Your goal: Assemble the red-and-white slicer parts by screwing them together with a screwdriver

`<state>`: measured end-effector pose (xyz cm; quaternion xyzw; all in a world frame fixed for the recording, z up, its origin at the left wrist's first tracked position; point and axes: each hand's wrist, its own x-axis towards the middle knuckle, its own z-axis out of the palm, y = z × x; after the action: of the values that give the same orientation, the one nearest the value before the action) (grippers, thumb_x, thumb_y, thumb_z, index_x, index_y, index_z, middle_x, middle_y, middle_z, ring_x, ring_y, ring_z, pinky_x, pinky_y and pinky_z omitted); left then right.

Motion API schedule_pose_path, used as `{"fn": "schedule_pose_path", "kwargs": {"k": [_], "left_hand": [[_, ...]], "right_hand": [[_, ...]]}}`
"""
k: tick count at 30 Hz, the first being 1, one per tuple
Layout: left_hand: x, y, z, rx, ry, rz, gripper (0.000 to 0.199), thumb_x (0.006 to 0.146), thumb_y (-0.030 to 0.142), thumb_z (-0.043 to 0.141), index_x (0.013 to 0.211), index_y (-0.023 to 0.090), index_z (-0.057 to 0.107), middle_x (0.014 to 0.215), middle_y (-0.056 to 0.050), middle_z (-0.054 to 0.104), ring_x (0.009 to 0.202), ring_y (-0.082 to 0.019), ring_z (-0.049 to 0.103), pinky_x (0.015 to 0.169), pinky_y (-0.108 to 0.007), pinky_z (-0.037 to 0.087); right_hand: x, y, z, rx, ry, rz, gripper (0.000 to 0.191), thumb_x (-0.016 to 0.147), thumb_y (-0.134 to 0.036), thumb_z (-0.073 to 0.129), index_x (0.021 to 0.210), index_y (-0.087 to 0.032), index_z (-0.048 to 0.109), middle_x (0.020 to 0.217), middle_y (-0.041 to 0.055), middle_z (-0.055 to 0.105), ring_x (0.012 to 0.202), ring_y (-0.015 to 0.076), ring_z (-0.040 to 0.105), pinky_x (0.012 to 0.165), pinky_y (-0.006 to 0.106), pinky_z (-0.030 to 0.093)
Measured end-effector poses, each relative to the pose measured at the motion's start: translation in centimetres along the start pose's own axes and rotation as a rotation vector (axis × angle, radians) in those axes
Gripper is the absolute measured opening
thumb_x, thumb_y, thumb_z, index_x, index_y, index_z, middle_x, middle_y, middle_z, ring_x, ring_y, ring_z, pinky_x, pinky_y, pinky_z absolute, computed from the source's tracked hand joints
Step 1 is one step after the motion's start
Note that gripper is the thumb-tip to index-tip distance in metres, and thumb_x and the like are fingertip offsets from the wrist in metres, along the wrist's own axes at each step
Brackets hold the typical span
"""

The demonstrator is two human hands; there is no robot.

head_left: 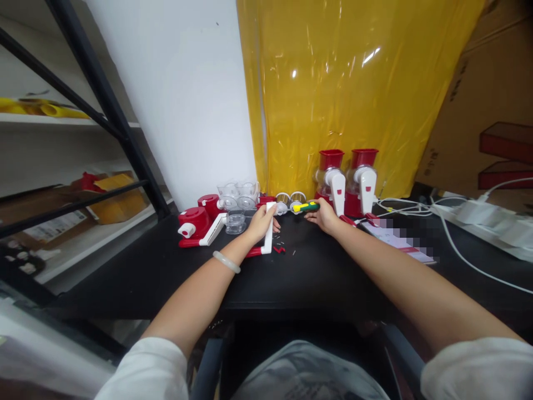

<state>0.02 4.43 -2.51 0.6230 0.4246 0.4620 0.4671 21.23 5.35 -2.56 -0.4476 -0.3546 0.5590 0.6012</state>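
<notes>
Left hand [260,222] gripping crank [268,236], right hand [325,217] gripping crosswise tool [308,206], pointing left

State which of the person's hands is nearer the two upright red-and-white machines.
Right. The right hand, holding a green-and-yellow tool, is just left of the machines; the left hand, gripping a white-and-red crank, is farther left.

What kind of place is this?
Maybe a little workshop: the right hand holds a green-and-yellow tool, small loose bits lie on the black table, and two red-and-white machines stand behind.
</notes>
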Motion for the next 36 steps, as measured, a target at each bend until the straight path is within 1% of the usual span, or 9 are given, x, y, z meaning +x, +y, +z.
{"fn": "schedule_pose_path", "kwargs": {"k": [5, 9, 15, 18, 20, 22, 24, 28, 36], "left_hand": [[0.0, 0.0, 0.2, -0.079, 0.001, -0.074, 0.038, 0.089, 0.055, 0.051, 0.095, 0.018, 0.045, 0.051, 0.001, 0.061, 0.042, -0.014, 0.060, 0.045, -0.021, 0.049], [-0.3, 0.3, 0.4, -0.120, -0.009, -0.101, 0.030, 0.093, 0.048, 0.048, 0.094, 0.018, 0.045, 0.053, 0.000, 0.062, 0.043, -0.014, 0.060, 0.044, -0.023, 0.050], [-0.6, 0.8, 0.4, -0.203, 0.028, -0.133, 0.030, 0.089, 0.046, 0.056, 0.097, 0.017, 0.049, 0.070, -0.001, 0.066, 0.048, -0.013, 0.063, 0.045, -0.023, 0.052], [-0.8, 1.2, 0.4, -0.226, 0.034, -0.144, 0.030, 0.088, 0.044, 0.058, 0.095, 0.015, 0.054, 0.077, -0.003, 0.068, 0.050, -0.012, 0.064, 0.045, -0.022, 0.052], [-0.8, 1.4, 0.5, -0.239, 0.026, -0.161, 0.029, 0.088, 0.043, 0.058, 0.096, 0.014, 0.057, 0.075, -0.004, 0.068, 0.050, -0.011, 0.064, 0.046, -0.022, 0.053], [-0.9, 1.6, 0.6, -0.257, 0.009, -0.172, 0.031, 0.087, 0.043, 0.060, 0.096, 0.014, 0.059, 0.075, -0.004, 0.069, 0.051, -0.011, 0.064, 0.048, -0.022, 0.053], [-1.0, 1.7, 0.7, -0.260, -0.005, -0.182, 0.031, 0.086, 0.042, 0.060, 0.097, 0.014, 0.060, 0.074, -0.004, 0.069, 0.052, -0.012, 0.064, 0.048, -0.022, 0.054], [-1.3, 1.6, 1.1, -0.243, -0.013, -0.172, 0.029, 0.089, 0.042, 0.057, 0.098, 0.015, 0.057, 0.069, -0.002, 0.066, 0.050, -0.012, 0.063, 0.048, -0.023, 0.053], [-1.5, 1.3, 1.9, -0.156, -0.026, -0.033, 0.026, 0.091, 0.042, 0.054, 0.094, 0.017, 0.048, 0.061, 0.001, 0.062, 0.043, -0.011, 0.060, 0.043, -0.019, 0.048]], "right_hand": [[0.1, 0.2, -0.7, -0.082, -0.047, 0.044, 0.014, 0.086, -0.027, 0.039, 0.081, -0.019, 0.049, 0.051, -0.0018, 0.055, 0.037, 0.0100, 0.047, 0.045, 0.021, 0.043], [0.0, 1.4, -1.3, -0.044, -0.042, 0.009, 0.011, 0.089, -0.026, 0.038, 0.084, -0.020, 0.047, 0.050, -0.0036, 0.054, 0.038, 0.0097, 0.047, 0.045, 0.020, 0.042], [0.1, 2.3, -2.1, -0.142, -0.117, -0.181, 0.028, 0.093, -0.048, 0.045, 0.081, -0.022, 0.045, 0.045, -0.0061, 0.051, 0.032, 0.0079, 0.041, 0.041, 0.019, 0.037], [-0.2, 2.3, -2.4, -0.286, -0.073, -0.327, 0.041, 0.090, -0.060, 0.045, 0.075, -0.022, 0.043, 0.041, -0.0053, 0.048, 0.032, 0.0086, 0.042, 0.036, 0.019, 0.031], [-0.4, 2.2, -2.5, -0.314, -0.041, -0.365, 0.043, 0.088, -0.063, 0.044, 0.075, -0.022, 0.044, 0.040, -0.0051, 0.048, 0.031, 0.0088, 0.042, 0.035, 0.019, 0.030], [-0.4, 2.0, -2.6, -0.247, -0.033, -0.319, 0.041, 0.091, -0.060, 0.038, 0.079, -0.022, 0.046, 0.040, -0.0050, 0.048, 0.032, 0.0101, 0.043, 0.035, 0.019, 0.030], [-0.4, 1.9, -2.6, -0.169, -0.059, -0.257, 0.032, 0.093, -0.049, 0.035, 0.082, -0.022, 0.047, 0.044, -0.0036, 0.053, 0.035, 0.0109, 0.048, 0.039, 0.020, 0.036], [-0.4, 1.8, -2.8, -0.060, -0.059, -0.214, 0.014, 0.085, -0.032, 0.039, 0.088, -0.022, 0.048, 0.051, -0.0035, 0.057, 0.040, 0.0115, 0.053, 0.045, 0.022, 0.043], [-0.2, 2.1, -2.8, -0.010, 0.002, -0.202, 0.010, 0.078, -0.028, 0.048, 0.085, -0.022, 0.049, 0.054, -0.0049, 0.052, 0.043, 0.0102, 0.052, 0.045, 0.022, 0.045]]}}
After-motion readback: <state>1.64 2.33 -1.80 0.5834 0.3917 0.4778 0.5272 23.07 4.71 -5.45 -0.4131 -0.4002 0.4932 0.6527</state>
